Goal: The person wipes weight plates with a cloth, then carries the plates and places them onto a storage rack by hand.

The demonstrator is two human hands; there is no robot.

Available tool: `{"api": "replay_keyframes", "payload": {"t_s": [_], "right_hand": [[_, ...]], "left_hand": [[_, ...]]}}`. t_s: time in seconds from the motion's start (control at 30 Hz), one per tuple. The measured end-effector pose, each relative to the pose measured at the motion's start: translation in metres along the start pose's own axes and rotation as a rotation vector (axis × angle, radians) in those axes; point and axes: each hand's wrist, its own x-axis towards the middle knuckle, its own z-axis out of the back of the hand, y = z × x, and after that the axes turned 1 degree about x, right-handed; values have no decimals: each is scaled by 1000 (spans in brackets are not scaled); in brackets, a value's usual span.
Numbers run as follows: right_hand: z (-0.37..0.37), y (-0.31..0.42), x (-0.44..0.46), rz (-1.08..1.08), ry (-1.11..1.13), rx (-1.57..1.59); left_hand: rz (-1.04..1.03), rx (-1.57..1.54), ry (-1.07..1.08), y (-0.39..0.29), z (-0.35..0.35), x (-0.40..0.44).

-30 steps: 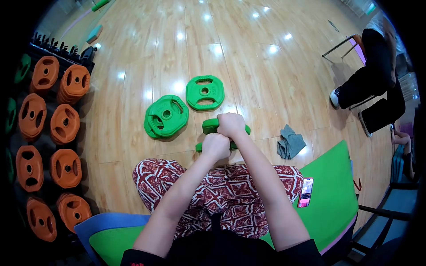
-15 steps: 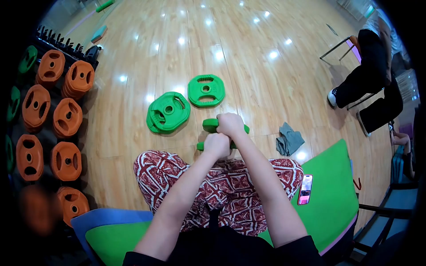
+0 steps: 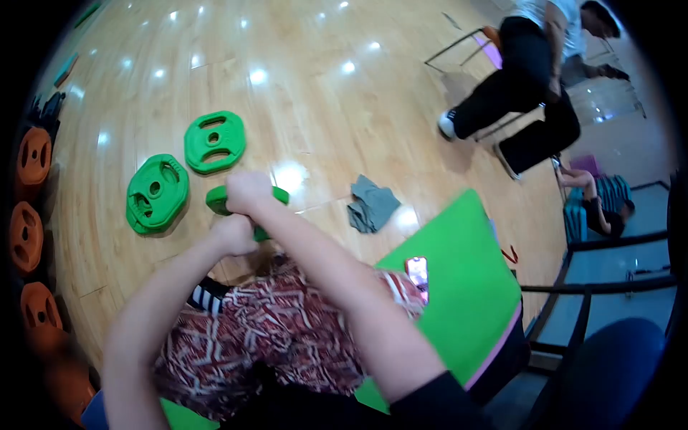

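Observation:
My right hand (image 3: 249,191) is closed over the upper part of a green weight plate (image 3: 217,200), held in front of my crossed legs. My left hand (image 3: 236,235) is closed just below it, at the plate's lower part; both hands hide much of it. Beyond them on the wooden floor lie a green plate (image 3: 215,159) with oval grip slots and, to its left, another green plate or small stack (image 3: 166,204). A crumpled grey-green cloth (image 3: 374,206) lies to the right of my hands.
I sit on a green mat (image 3: 462,279) with a phone (image 3: 417,272) on it. Orange plates (image 3: 26,236) hang on a rack at the left. At the upper right, a person (image 3: 527,79) leans near a chair frame (image 3: 451,50); another person (image 3: 598,208) is farther right.
My view has swung to the right, so the floor plates and rack appear farther left. Both hands keep hold of the green plate. My right forearm now lies more slantwise across my lap.

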Motion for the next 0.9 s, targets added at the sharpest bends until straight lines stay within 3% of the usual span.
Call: {"api": "replay_keyframes", "payload": {"t_s": [0.07,0.13,0.23,0.33,0.4,0.47,0.53,0.6,0.67,0.77,0.87,0.9], "right_hand": [[12,-5,-1,13,83,64],[14,-17,6,67,129,162],[25,-39,16,87,308,189],[34,-46,26,-86,304,163],[26,-56,29,-224,232,203],[25,-68,32,-201,195,242],[33,-68,32,-311,152,311],[39,-37,20,-458,184,221],[81,-21,5,-488,132,193],[217,18,-26,-558,182,217],[344,65,-76,-458,-30,296],[394,87,-88,-516,15,292]], "left_hand": [[-119,-177,-61,13,-1,3],[-62,-140,148,13,31,-2],[-12,-281,218,30,57,-1],[-29,-404,218,67,76,-4],[-105,-444,88,82,98,-26],[-29,-495,46,95,119,-49],[167,-731,-100,100,151,-81],[242,-766,-169,111,179,-118],[476,-778,-234,106,221,-169],[587,-848,-407,103,274,-266],[754,-922,-556,81,338,-380],[837,-975,-523,70,370,-417]]}}
